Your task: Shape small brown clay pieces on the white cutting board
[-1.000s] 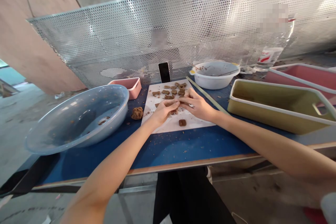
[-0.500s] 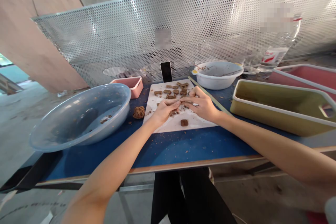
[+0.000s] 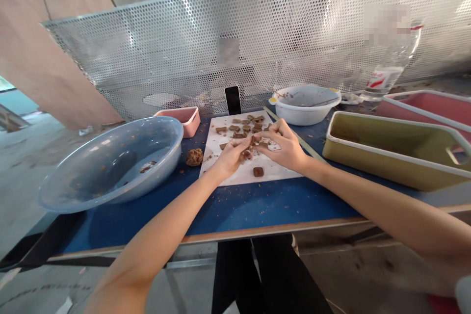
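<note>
The left hand [image 3: 232,158] and the right hand [image 3: 285,147] meet above the flat, white, rectangular board [image 3: 275,171], and the grip of both is closed around one small, brown, clay-like piece [image 3: 255,140]. They hold it from two sides, perhaps because it is small and may break easily; its exact shape is partly covered. The board probably serves to collect the brown crumbs [image 3: 247,155], although some lie also on the blue, flat worktop [image 3: 235,211]. Several brown, bone-shaped pieces [image 3: 221,130] are grouped at the far part, likely to give the hands room nearer. One dark brown, squarish block [image 3: 258,171] lies apart from them, near the front edge. A rough, brown, rounded lump [image 3: 194,157] rests just left of the board, seemingly for easy reach.
</note>
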Tool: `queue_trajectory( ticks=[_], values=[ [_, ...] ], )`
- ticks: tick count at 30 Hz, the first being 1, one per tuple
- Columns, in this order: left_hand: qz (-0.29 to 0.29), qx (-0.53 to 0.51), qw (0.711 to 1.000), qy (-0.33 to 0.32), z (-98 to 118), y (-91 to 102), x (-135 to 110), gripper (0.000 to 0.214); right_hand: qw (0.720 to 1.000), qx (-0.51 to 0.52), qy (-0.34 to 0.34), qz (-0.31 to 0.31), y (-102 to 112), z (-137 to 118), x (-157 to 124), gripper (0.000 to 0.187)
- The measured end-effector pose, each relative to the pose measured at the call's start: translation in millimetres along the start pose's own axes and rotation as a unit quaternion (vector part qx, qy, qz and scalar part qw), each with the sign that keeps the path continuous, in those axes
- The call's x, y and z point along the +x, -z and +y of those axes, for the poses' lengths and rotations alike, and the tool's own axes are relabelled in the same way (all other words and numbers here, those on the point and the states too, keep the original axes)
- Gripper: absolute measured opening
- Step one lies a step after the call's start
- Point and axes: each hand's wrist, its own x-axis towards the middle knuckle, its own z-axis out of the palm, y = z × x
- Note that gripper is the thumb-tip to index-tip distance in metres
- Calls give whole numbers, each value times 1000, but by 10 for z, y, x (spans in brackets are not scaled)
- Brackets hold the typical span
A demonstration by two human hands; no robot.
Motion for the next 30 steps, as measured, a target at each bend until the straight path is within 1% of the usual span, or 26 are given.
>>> queue_trajectory(
  ticks=[4, 9, 15, 19, 23, 27, 30],
  values=[
    [-8, 0, 1000, 2, 2, -14, -7, 30, 1000, -8, 15, 26, 1, -24, 11, 18],
    [-15, 8, 1000, 2, 13, -1, -9, 29, 1000, -6, 14, 9, 11, -21, 9, 18],
    [-27, 19, 999, -14, 19, 21, -12, 39, 1000, 11, 24, 1, 0, -17, 14, 17],
    [-22, 15, 1000, -8, 21, 19, -13, 35, 1000, 11, 12, -19, 16, -16, 22, 20],
    [-24, 8, 1000, -9, 23, 8, -11, 34, 1000, 11, 8, -12, 29, -10, 21, 28],
    [-27, 23, 999, -17, 36, 2, -21, 33, 1000, 18, 24, -3, 10, -14, 11, 20],
    [-24, 26, 999, -23, 43, 7, -30, 34, 999, 25, 37, 12, -12, -27, 7, 18]
  ],
)
